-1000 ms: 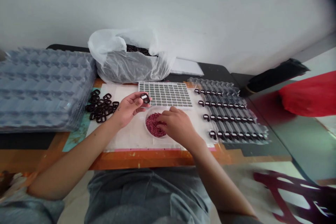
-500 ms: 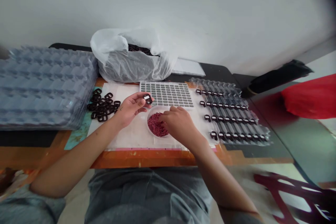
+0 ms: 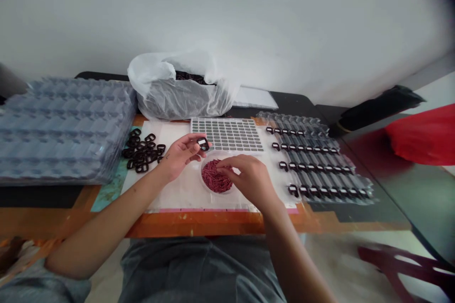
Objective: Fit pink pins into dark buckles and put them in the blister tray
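Observation:
My left hand (image 3: 180,155) pinches a small black ring-shaped plastic piece (image 3: 204,147) with a white label on its face, held up just left of the bowl. Over the round clear bowl (image 3: 217,193), my right hand (image 3: 252,177) has thumb and fingertips pressed together at the dark red stick-like bits (image 3: 213,179) that fill it. Whether a bit is between those fingertips is too small to tell. Behind both hands lies a white sheet of grey rectangular labels (image 3: 231,135). Loose black ring pieces (image 3: 141,155) form a pile left of my left hand.
To the right, a clear ridged plastic tray (image 3: 320,180) holds rows of labelled black pieces. A tall stack of similar trays (image 3: 67,132) stands at left. A white plastic bag (image 3: 181,99) with dark contents sits at the back. A maroon stool (image 3: 394,265) is low at right.
The whole view has shifted slightly, with the table lower in the picture. My right fingertips have drawn up a little from among the red bits; my left hand still holds the black piece.

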Available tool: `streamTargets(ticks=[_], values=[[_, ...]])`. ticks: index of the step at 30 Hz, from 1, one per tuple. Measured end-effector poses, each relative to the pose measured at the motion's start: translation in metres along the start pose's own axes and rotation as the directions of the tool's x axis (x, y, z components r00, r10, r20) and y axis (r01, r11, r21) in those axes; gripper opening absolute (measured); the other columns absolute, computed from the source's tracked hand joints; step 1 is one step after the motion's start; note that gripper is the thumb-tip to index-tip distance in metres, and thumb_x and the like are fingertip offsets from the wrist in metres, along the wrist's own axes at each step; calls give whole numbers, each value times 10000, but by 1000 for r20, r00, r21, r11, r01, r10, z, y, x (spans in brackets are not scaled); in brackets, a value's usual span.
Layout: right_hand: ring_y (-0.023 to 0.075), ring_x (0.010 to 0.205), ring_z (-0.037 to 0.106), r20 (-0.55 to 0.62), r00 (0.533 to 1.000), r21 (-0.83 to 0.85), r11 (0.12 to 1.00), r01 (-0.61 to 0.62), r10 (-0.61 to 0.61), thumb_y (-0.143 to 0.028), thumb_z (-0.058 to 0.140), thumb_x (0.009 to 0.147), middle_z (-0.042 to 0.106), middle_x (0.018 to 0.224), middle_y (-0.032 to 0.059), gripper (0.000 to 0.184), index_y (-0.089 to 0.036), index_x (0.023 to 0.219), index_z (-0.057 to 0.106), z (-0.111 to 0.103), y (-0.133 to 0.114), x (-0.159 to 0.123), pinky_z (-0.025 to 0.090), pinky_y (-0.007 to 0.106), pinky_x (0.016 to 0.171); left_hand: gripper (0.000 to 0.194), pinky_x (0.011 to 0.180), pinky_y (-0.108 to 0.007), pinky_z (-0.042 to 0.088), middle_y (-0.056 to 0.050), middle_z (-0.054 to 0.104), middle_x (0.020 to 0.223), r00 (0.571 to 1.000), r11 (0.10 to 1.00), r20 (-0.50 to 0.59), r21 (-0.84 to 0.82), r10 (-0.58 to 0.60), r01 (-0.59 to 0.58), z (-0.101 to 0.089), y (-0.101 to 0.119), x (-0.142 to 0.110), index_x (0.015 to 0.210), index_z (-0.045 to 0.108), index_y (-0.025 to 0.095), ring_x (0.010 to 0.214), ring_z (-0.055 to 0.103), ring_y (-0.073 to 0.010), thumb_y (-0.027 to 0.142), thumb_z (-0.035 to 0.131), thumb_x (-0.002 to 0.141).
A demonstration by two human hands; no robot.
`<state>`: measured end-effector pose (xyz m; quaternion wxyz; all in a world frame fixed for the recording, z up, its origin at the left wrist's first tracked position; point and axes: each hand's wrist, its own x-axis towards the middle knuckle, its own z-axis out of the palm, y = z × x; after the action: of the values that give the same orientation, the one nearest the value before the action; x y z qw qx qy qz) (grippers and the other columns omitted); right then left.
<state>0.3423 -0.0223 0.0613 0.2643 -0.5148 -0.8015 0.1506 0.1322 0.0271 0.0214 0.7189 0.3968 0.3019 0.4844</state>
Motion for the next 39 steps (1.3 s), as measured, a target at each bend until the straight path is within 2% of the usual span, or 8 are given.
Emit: streamTargets(ticks=[2,5,10,16,22,27,34,39], values=[[162,769,665,-127,992,122,992,32,-16,-188,679,856,755,815,-21,99,-262,838,742,0,-2,1,475,307,766,465,656,-245,506,-85,753,994,1000,1000,22,10,-3,3,0,-1,-1,1076,713,204,683,667,-125,420,839,684],[172,823,654,-317,948,223,970,98,-23,-211,698,852,744,816,-14,81,-271,818,742,-2,-10,5,475,336,815,462,661,-261,506,-92,753,985,999,1000,46,17,-11,10,3,-1,-3,1085,731,207,681,661,-130,416,839,687],[177,836,629,-451,892,223,970,93,18,-232,728,834,721,828,-5,63,-286,847,758,3,-21,15,459,348,802,468,649,-264,500,-52,729,818,997,1000,76,18,-13,12,8,2,-6,1068,758,209,644,627,-122,424,850,664],[176,814,619,-451,892,205,974,93,10,-257,735,831,719,810,-8,31,-277,820,756,11,-21,22,442,354,789,422,639,-253,487,-41,719,797,995,1000,95,6,-9,8,10,4,-7,1024,779,236,628,607,-108,417,858,651],[175,821,619,-473,880,224,972,76,40,-274,728,838,714,812,-10,36,-286,822,758,12,-21,22,450,357,798,427,645,-267,484,-51,714,816,993,1000,116,15,9,-11,8,2,-7,1061,767,223,644,601,-119,416,835,687],[179,819,629,-458,889,221,971,89,22,-286,729,839,720,811,-9,36,-286,817,756,14,-21,24,445,365,801,419,642,-265,486,-49,717,800,994,1000,107,17,0,-2,8,1,-7,1053,769,226,635,604,-116,420,834,687],[175,807,621,-463,886,118,990,82,-18,-277,738,832,724,813,-18,36,-294,808,758,19,-21,26,420,367,802,424,634,-255,495,-56,720,814,995,1000,103,18,3,-5,8,1,-6,1057,767,217,666,617,-125,414,836,688],[177,826,613,-431,902,81,994,72,-30,-293,718,850,716,832,-9,53,-303,825,764,19,-21,26,411,367,811,447,639,-253,504,-67,733,855,997,999,76,46,0,-4,5,-1,-5,1061,763,203,678,629,-127,424,839,679]])
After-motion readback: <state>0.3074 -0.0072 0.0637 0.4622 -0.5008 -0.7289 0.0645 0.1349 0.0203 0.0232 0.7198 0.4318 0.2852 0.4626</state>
